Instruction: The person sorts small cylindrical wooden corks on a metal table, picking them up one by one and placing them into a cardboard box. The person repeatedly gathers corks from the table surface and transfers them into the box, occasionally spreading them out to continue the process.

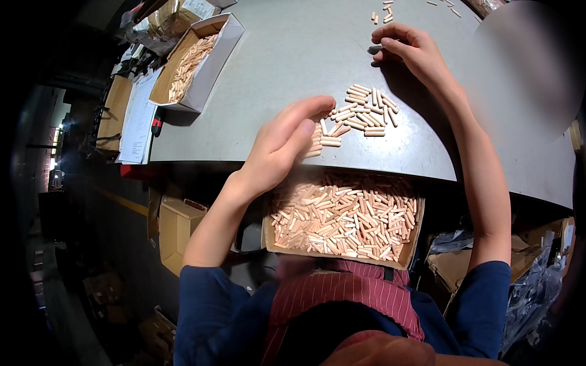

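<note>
Dowel pile: wooden dowels (365, 114) are scattered loosely near the front edge of the grey tabletop (281, 55), some lined up side by side, others crossed at angles.
Left hand: the left hand (278, 143) is cupped, partly open, at the pile's left side, with the thumb set apart from the fingers; dowels are partly covered by it, and whether any is gripped cannot be told.
Right hand: the right hand (415, 53) is held farther back, loosely curled, with a gap left between thumb and index finger; no dowel can be seen in it.
Far dowels: a small cluster (388, 12) is seen just beyond the right hand.
Lower box: a cardboard box (339, 257) below the front edge is filled with dowels.
White box: more dowels are held in a white box (213, 73) at left, beside papers (135, 131).
</note>
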### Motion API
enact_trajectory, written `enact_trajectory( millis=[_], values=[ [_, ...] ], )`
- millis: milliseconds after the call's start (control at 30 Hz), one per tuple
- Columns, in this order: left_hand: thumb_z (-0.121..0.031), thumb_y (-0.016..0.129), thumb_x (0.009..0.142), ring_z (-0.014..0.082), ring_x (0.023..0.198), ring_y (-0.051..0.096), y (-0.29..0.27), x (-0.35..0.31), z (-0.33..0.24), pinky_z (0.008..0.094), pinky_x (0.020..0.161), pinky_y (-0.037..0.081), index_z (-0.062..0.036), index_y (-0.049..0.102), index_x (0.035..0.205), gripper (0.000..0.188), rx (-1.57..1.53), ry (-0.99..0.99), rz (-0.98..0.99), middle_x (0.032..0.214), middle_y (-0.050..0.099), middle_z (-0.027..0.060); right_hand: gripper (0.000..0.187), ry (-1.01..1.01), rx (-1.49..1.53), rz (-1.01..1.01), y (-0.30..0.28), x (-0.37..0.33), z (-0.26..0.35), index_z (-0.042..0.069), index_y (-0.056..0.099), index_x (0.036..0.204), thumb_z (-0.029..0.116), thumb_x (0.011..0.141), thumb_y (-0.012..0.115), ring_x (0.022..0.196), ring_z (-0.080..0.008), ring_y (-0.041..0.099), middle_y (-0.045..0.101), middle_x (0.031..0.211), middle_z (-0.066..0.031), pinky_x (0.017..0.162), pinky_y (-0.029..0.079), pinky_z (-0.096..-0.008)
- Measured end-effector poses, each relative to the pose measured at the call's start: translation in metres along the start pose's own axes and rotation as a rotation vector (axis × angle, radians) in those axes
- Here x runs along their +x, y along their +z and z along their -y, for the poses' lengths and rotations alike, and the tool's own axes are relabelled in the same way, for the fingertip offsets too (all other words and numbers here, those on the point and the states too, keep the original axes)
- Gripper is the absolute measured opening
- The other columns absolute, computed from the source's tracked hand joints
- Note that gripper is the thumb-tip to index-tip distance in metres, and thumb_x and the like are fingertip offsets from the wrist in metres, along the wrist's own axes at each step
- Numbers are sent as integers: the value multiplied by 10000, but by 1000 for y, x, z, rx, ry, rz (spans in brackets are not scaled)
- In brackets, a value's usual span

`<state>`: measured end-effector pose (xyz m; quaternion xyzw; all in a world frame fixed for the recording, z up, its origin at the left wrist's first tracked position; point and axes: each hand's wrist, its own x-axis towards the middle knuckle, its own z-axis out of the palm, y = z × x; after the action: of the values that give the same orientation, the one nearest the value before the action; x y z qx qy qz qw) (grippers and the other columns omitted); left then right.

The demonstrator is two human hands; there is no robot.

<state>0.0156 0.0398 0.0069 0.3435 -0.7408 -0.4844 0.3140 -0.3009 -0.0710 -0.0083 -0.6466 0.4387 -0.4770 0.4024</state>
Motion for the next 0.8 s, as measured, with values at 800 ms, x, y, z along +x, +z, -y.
enact_trajectory(
  millis=[800],
  values=[
    [-274, 470, 1118, 228, 1406, 543, 1, 36, -10, 365, 1218, 365, 26, 553, 1488, 483, 14, -30, 43, 1525, 583, 140, 248, 71, 32, 24, -5, 6, -8, -68, 688, 1233, 94, 1066, 602, 972, -176, 754, 711, 1160, -114, 909, 607, -286]
  ],
)
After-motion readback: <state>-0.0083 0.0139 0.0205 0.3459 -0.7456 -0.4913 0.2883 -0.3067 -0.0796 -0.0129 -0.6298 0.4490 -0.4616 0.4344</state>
